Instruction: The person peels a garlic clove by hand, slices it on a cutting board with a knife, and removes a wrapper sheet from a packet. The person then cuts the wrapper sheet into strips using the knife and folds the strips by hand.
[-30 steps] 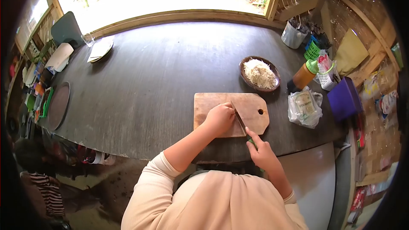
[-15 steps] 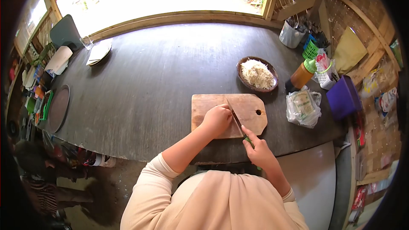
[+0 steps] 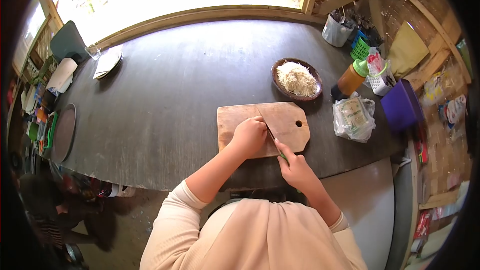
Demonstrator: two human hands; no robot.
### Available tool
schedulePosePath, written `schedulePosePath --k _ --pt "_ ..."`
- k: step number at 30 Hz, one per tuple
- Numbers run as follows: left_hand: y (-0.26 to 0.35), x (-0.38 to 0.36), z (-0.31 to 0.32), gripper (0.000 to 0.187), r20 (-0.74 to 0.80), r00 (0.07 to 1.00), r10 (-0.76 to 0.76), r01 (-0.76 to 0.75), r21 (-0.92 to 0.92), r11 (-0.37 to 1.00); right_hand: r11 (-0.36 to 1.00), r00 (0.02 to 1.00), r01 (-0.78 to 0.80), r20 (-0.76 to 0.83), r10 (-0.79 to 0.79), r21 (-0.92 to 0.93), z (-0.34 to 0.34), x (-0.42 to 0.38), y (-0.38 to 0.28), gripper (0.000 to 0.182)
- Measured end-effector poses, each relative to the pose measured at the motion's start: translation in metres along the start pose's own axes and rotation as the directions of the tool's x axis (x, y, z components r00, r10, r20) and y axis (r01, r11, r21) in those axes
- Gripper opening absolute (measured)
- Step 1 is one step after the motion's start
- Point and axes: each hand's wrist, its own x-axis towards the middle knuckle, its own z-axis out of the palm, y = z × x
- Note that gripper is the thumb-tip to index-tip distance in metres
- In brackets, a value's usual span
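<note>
A wooden cutting board [image 3: 289, 129] with a hole at its right end lies near the front edge of the dark table. My left hand [image 3: 251, 136] rests on the board with its fingers curled in; whatever they may hold is hidden beneath them. Wrapped round the green handle of a knife [image 3: 271, 135], my right hand [image 3: 296, 170] is closed at the board's front edge. The blade slants up and left, close beside my left fingertips. Behind the board stands a brown bowl [image 3: 276, 81] heaped with pale shreds.
To the right are a plastic bag [image 3: 354, 119] with a packet, a green-capped bottle [image 3: 351, 77], baskets and a purple container [image 3: 401, 106]. A round tray [image 3: 64, 132] and stacked plates [image 3: 108, 63] lie left. Another person [image 3: 42, 200] is low at the left.
The knife has drawn back toward me, and its tip now sits lower beside my left fingers. My left hand stays curled on the board. The whole view has shifted slightly.
</note>
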Motion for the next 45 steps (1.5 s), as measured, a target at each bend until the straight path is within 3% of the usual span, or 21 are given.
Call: schedulePosePath --k 1,3,10,12,15,22,24,27,43,45 --pt "-0.002 0.000 0.002 0.013 -0.001 1.000 0.006 -0.006 0.004 1.000 1.000 1.000 0.000 -0.009 0.000 0.003 0.003 0.004 0.004 0.044" --pt "0.000 0.000 0.001 0.012 -0.002 1.000 0.025 -0.025 0.010 1.000 0.983 0.977 0.181 -0.122 -0.176 0.037 0.012 0.015 0.015 0.043" --pt "-0.004 -0.003 0.003 0.012 -0.014 1.000 0.012 -0.012 0.017 1.000 0.962 0.950 0.271 -0.155 -0.272 -0.030 0.013 0.007 0.018 0.045" --pt "-0.004 -0.004 0.005 0.012 -0.016 1.000 -0.002 0.003 0.031 1.000 0.999 0.998 0.037 -0.053 -0.036 0.011 0.001 -0.015 0.004 0.046" --pt "-0.001 -0.005 0.001 0.013 -0.015 0.999 -0.037 0.037 0.007 0.999 0.999 0.999 -0.037 -0.009 0.038 0.023 -0.004 -0.032 0.007 0.047" --pt "0.000 -0.006 -0.001 0.013 -0.024 0.999 -0.045 0.045 -0.013 0.999 0.994 0.997 -0.078 -0.003 0.079 0.080 -0.008 -0.017 0.004 0.048" --pt "-0.006 -0.006 0.003 0.013 -0.030 0.999 -0.017 0.016 -0.038 0.999 0.991 0.999 0.008 -0.034 -0.003 0.133 0.000 -0.011 0.015 0.050" --pt "-0.007 -0.007 0.005 0.013 -0.019 1.000 -0.019 0.018 -0.020 1.000 0.987 1.000 0.010 -0.029 -0.005 0.158 0.000 -0.008 0.014 0.050" --pt "-0.008 -0.006 0.009 0.012 -0.028 0.999 -0.019 0.020 0.009 1.000 0.991 0.998 0.054 -0.052 -0.048 0.125 0.000 0.001 0.005 0.047" --pt "-0.009 -0.006 0.010 0.012 -0.024 1.000 -0.008 0.008 0.016 1.000 0.993 1.000 -0.013 -0.023 0.016 0.114 -0.005 0.000 -0.003 0.046"
